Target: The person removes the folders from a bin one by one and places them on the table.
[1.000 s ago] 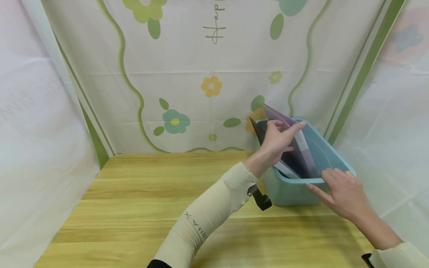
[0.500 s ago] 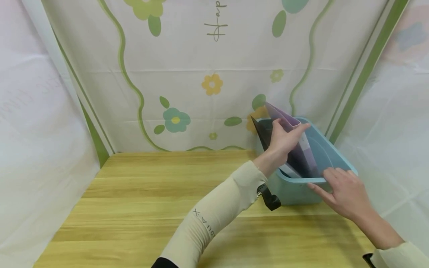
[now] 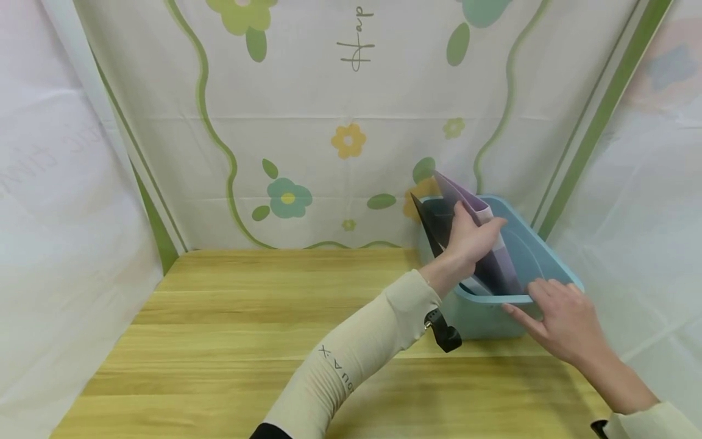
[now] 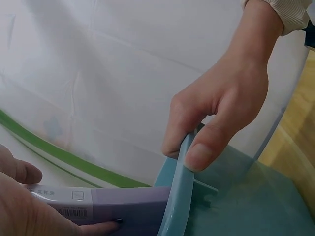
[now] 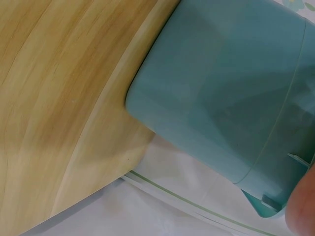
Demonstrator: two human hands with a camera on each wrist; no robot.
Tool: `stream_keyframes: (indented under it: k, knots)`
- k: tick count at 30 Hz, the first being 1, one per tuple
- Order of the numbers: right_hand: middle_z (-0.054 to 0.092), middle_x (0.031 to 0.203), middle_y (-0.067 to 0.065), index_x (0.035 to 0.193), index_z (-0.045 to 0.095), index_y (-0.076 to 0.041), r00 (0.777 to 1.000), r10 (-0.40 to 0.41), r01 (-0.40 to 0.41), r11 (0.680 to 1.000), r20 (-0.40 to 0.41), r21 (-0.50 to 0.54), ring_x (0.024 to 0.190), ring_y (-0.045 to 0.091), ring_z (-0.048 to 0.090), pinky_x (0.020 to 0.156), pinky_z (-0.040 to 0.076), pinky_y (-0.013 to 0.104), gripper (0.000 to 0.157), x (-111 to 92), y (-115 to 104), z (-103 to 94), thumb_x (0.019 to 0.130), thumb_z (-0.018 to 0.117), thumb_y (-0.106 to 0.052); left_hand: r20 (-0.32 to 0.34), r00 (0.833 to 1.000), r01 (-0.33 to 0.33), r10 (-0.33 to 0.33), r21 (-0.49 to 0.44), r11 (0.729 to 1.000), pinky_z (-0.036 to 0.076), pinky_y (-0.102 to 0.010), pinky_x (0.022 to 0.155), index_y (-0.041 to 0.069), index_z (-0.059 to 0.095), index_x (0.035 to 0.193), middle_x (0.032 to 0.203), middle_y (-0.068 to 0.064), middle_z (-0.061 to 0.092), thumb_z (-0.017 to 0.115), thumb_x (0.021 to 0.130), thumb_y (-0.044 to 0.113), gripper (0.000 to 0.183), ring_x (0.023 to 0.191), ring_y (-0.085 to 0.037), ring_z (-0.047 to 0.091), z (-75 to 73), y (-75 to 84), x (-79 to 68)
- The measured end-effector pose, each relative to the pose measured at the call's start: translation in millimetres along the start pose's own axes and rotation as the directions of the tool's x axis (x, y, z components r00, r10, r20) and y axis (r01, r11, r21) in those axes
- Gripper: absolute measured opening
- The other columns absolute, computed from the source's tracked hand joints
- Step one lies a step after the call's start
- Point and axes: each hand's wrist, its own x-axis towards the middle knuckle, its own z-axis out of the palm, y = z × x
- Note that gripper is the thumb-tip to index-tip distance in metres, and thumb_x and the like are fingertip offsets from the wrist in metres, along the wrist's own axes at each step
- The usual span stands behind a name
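A purple file folder [image 3: 507,271] with a white label stands tilted inside a blue plastic bin [image 3: 488,322]. My left hand [image 3: 473,242] grips the folder near its upper part, thumb over the spine side and fingers toward its left face. In the left wrist view, the label and barcode of the folder [image 4: 130,204] show beside the left hand [image 4: 27,206]. My right hand [image 3: 567,320] holds the bin's near rim at the right corner, thumb outside and fingers inside. A dark folder [image 3: 422,216] leans at the bin's left side, partly hidden by the left hand.
The bin stands at the back right of a wooden table [image 3: 247,341]. A flower-printed cloth [image 3: 307,91] hangs behind it, and a white cloth [image 3: 647,244] rises close by on the right. Something white [image 3: 476,285] lies low in the bin beside the purple folder.
My left hand has shifted a little to the right and slightly lower along the purple folder, which tilts a bit differently. My right hand stays at the bin's rim.
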Motion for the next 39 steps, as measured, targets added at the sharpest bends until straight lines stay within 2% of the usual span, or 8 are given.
stream_keyframes:
  k: [5, 9, 12, 20, 24, 32, 36, 39]
  knots:
    - [0.032, 0.069, -0.01, 0.076, 0.042, -0.018, 1.0, 0.013, -0.013, 1.0, 0.005, 0.006, 0.059, 0.009, 0.029, 0.057, 0.022, 0.029, 0.053, 1, -1, -0.5, 0.09, 0.066, -0.063, -0.02, 1.0, -0.005, 0.006, 0.022, 1.0, 0.05, -0.041, 0.104, 0.021, 0.027, 0.159, 0.136, -0.002, 0.053, 0.079, 0.087, 0.031, 0.089, 0.116, -0.016, 0.057, 2.0, -1.7, 0.7]
    - [0.033, 0.069, -0.01, 0.076, 0.043, -0.018, 1.0, 0.018, -0.018, 1.0, 0.008, 0.007, 0.06, 0.009, 0.03, 0.057, 0.023, 0.029, 0.052, 0, -1, -1.3, 0.089, 0.067, -0.062, -0.022, 1.0, 0.004, -0.004, 0.001, 1.0, 0.058, -0.038, 0.083, 0.017, 0.036, 0.149, 0.114, -0.002, 0.055, 0.079, 0.087, 0.025, 0.076, 0.092, -0.014, 0.06, 2.8, -1.5, 0.2]
    - [0.032, 0.068, -0.01, 0.075, 0.042, -0.017, 1.0, 0.015, -0.015, 1.0, 0.005, 0.005, 0.059, 0.009, 0.029, 0.057, 0.023, 0.029, 0.054, 0, 0, -2.1, 0.09, 0.066, -0.063, -0.009, 0.999, 0.035, -0.036, -0.035, 0.999, 0.061, -0.04, 0.072, 0.017, 0.039, 0.143, 0.107, -0.003, 0.054, 0.079, 0.087, 0.021, 0.069, 0.083, -0.015, 0.061, 2.8, -1.0, -0.3]
    - [0.031, 0.068, -0.01, 0.075, 0.041, -0.018, 1.0, 0.013, -0.013, 1.0, -0.006, -0.001, 0.058, 0.009, 0.026, 0.057, 0.021, 0.028, 0.055, -1, 1, -1.2, 0.09, 0.065, -0.065, 0.031, 0.998, 0.055, -0.052, -0.08, 0.995, 0.062, -0.045, 0.074, 0.018, 0.04, 0.147, 0.105, -0.006, 0.06, 0.074, 0.091, 0.015, 0.065, 0.088, -0.021, 0.066, 2.6, -2.6, -1.2]
    - [0.03, 0.068, -0.01, 0.075, 0.04, -0.019, 1.0, 0.007, -0.007, 1.0, -0.008, -0.005, 0.058, 0.008, 0.025, 0.057, 0.02, 0.028, 0.055, -3, 1, 0.0, 0.09, 0.064, -0.065, 0.035, 0.999, 0.039, -0.035, -0.094, 0.995, 0.061, -0.046, 0.075, 0.021, 0.049, 0.138, 0.106, -0.005, 0.062, 0.072, 0.092, 0.013, 0.053, 0.09, -0.02, 0.065, 0.6, -4.7, -3.4]
    - [0.027, 0.069, -0.011, 0.073, 0.039, -0.016, 1.0, -0.011, 0.011, 1.0, -0.029, -0.004, 0.059, 0.007, 0.022, 0.058, 0.018, 0.027, 0.062, 0, -2, -0.1, 0.095, 0.049, -0.074, 0.087, 0.994, -0.046, 0.059, -0.149, 0.988, 0.059, -0.045, 0.077, 0.022, 0.056, 0.124, 0.106, -0.002, 0.061, 0.067, 0.093, 0.005, 0.037, 0.086, -0.017, 0.061, -14.5, -2.8, -13.2]
    - [0.027, 0.068, -0.011, 0.073, 0.039, -0.017, 0.999, -0.013, 0.013, 1.0, -0.031, -0.002, 0.058, 0.007, 0.023, 0.057, 0.018, 0.027, 0.062, 1, -3, -0.4, 0.096, 0.047, -0.074, 0.122, 0.986, -0.087, 0.115, -0.213, 0.973, 0.057, -0.039, 0.069, 0.02, 0.058, 0.119, 0.099, -0.002, 0.059, 0.063, 0.091, -0.001, 0.035, 0.083, -0.018, 0.061, -23.1, -3.9, -13.7]
    - [0.027, 0.068, -0.011, 0.073, 0.039, -0.017, 1.0, -0.008, 0.008, 1.0, -0.026, -0.002, 0.058, 0.008, 0.023, 0.057, 0.018, 0.028, 0.062, 0, -3, -0.8, 0.096, 0.048, -0.073, 0.149, 0.98, -0.093, 0.132, -0.24, 0.966, 0.057, -0.041, 0.071, 0.019, 0.058, 0.118, 0.101, -0.002, 0.06, 0.062, 0.091, -0.003, 0.034, 0.087, -0.021, 0.063, -26.7, -6.5, -13.3]
